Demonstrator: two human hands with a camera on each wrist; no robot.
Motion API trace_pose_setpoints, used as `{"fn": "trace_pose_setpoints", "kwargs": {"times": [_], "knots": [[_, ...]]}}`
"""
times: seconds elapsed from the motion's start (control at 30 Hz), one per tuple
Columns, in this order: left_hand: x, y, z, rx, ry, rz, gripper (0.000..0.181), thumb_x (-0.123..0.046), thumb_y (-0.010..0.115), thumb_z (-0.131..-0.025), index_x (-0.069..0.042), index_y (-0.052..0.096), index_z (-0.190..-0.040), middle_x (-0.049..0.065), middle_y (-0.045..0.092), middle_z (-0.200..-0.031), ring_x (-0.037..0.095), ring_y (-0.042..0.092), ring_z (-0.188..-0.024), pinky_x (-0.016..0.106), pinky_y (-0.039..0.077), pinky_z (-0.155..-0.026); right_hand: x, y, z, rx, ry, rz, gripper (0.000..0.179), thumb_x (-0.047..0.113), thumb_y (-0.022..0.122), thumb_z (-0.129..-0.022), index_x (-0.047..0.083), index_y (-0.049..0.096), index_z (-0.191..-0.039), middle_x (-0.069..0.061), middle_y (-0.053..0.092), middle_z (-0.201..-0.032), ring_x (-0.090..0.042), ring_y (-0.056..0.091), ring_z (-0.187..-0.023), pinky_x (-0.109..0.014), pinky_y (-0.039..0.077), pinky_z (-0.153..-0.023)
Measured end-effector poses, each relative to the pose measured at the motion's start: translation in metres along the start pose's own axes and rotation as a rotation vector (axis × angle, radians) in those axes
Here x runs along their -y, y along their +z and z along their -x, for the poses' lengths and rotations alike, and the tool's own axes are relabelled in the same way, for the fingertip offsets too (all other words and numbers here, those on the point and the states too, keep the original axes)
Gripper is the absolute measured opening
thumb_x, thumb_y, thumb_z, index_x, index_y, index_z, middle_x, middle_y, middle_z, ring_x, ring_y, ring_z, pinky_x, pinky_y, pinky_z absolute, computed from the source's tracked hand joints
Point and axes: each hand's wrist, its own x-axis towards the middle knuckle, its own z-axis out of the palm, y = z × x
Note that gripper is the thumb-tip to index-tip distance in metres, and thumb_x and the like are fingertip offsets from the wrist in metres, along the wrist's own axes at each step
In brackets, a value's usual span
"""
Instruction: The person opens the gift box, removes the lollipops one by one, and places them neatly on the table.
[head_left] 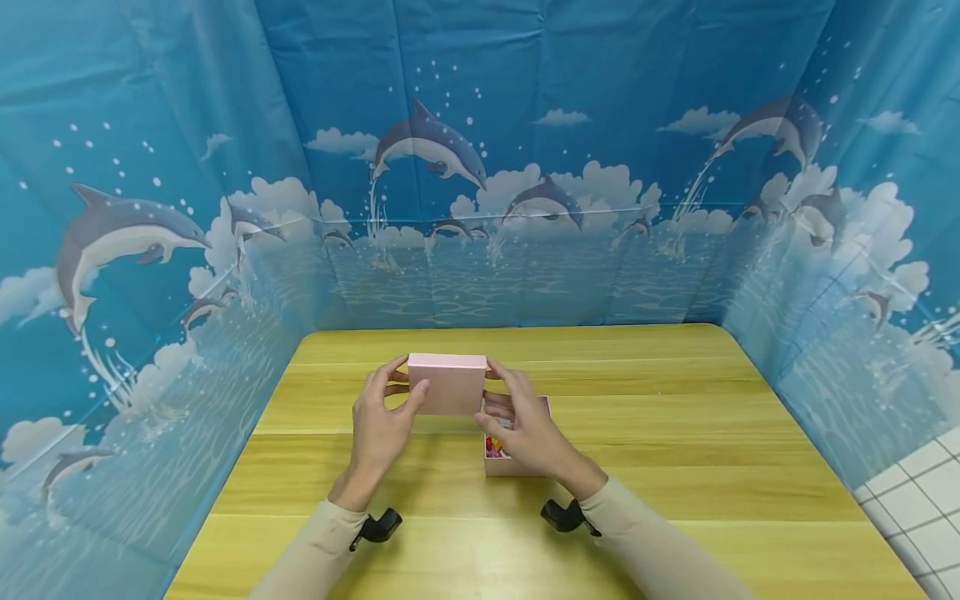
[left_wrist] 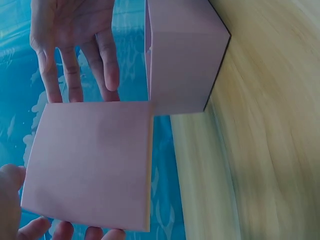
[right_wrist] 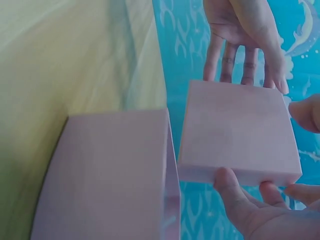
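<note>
A pink box lid is up in the air above the table, its broad face toward me. My left hand grips its left edge, the thumb over the near face. My right hand holds its right edge with the fingertips, thumb near the lower corner. In the right wrist view, the lid has fingers on two opposite sides. The matching pink box stands uncovered on the table, partly hidden under my right hand. Small colourful pieces show inside; their kind is too small to tell.
A yellow wood-grain table carries the box. Around it hangs a blue curtain printed with dolphins, close to the table's back and side edges. White tiles show at the right.
</note>
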Motion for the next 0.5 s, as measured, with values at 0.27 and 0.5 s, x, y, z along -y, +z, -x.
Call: {"fn": "trace_pose_setpoints", "kwargs": {"times": [0.27,0.5], "knots": [[0.014,-0.014,0.002,-0.03,-0.028,-0.058,0.048,-0.03,0.087,-0.109,-0.01,0.075,-0.151,0.016,0.074,-0.129,0.037,0.083,-0.119,0.027,0.068,-0.087,0.001,0.016,-0.002,0.024,0.004,0.001,0.083,0.019,0.072,-0.118,0.016,0.025,-0.187,-0.019,0.034,-0.18,-0.043,0.049,-0.17,-0.056,0.052,-0.131],[0.029,-0.025,0.006,-0.015,-0.059,-0.078,0.042,-0.031,0.087,-0.109,-0.011,0.077,-0.145,0.016,0.077,-0.136,0.038,0.084,-0.118,0.038,0.073,-0.093,-0.005,0.026,-0.003,0.06,0.055,-0.008,0.072,0.028,0.072,-0.119,0.017,0.036,-0.181,-0.013,0.04,-0.182,-0.042,0.049,-0.17,-0.062,0.049,-0.134]]}}
